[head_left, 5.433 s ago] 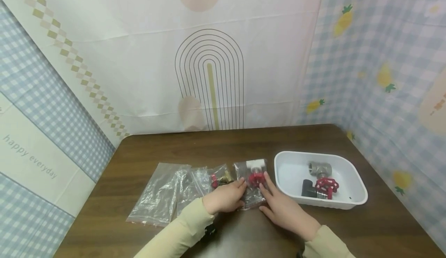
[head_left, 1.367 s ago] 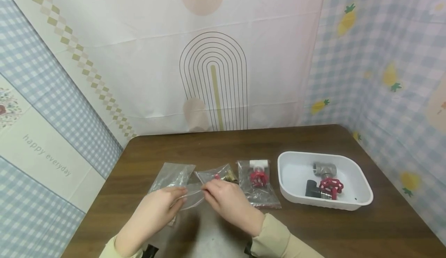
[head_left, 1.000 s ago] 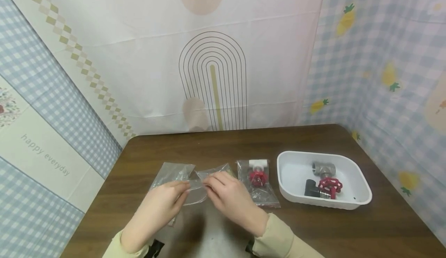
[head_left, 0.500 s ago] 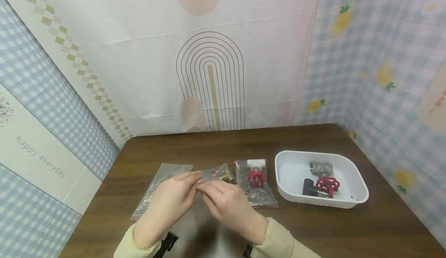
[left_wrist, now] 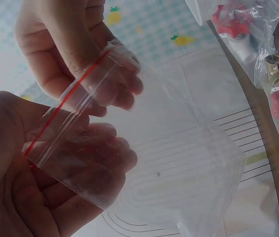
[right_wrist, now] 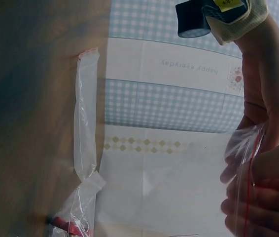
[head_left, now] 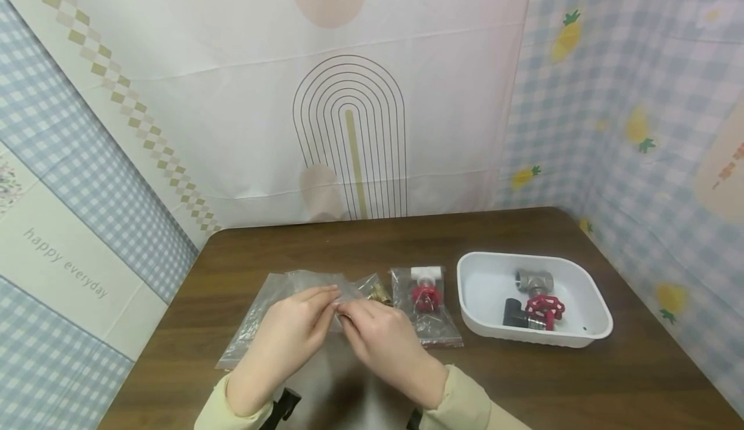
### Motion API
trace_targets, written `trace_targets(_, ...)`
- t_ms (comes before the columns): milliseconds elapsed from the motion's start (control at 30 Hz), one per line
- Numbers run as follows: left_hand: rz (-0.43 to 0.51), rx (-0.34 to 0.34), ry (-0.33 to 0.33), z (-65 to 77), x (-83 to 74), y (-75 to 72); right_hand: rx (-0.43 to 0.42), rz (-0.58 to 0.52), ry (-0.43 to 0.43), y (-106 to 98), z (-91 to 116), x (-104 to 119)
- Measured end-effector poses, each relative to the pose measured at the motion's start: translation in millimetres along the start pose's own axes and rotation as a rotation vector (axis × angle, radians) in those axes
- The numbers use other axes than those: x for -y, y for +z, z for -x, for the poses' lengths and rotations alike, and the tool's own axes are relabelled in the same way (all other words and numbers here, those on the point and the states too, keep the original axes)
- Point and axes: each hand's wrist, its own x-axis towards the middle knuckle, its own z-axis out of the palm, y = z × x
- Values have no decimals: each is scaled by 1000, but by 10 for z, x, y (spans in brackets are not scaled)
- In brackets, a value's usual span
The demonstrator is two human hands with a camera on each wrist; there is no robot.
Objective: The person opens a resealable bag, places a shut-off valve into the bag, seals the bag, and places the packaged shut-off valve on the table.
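Note:
My left hand [head_left: 293,333] and right hand [head_left: 383,339] meet over the middle of the table. Between them they pinch the mouth of an empty clear zip-lock bag [left_wrist: 193,133]. A red seal line [left_wrist: 65,103] runs along that mouth in the left wrist view, with fingers of both hands on it. The bag's body spreads away from the fingers. Beyond my right hand lies a bagged brass valve [head_left: 379,293], its red handle partly hidden in the head view. To its right is a bagged white valve [head_left: 426,288] with a red handwheel.
Another clear plastic bag [head_left: 244,336] lies flat on the table [head_left: 372,243], left of my left hand. At the right stands a white tray [head_left: 476,268]. It holds a steel valve [head_left: 535,281] and a black valve [head_left: 514,314], with red handwheels showing.
My hands have left the bagged white valve and moved left to a clear bag. Over the last second they draw together at its mouth, and its body swings up and away.

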Motion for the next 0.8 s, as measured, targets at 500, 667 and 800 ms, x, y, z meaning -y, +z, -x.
trace_targets(500,86,12,76,5,26,-22,5,82,48,-4,49,-38)
trace_targets(667,136,15,140,31,58,-32,26,48,48,-24,61,-62)
trace_targets(800,167,-21,199,36,67,-40,36,16,72,-67,56,-93)
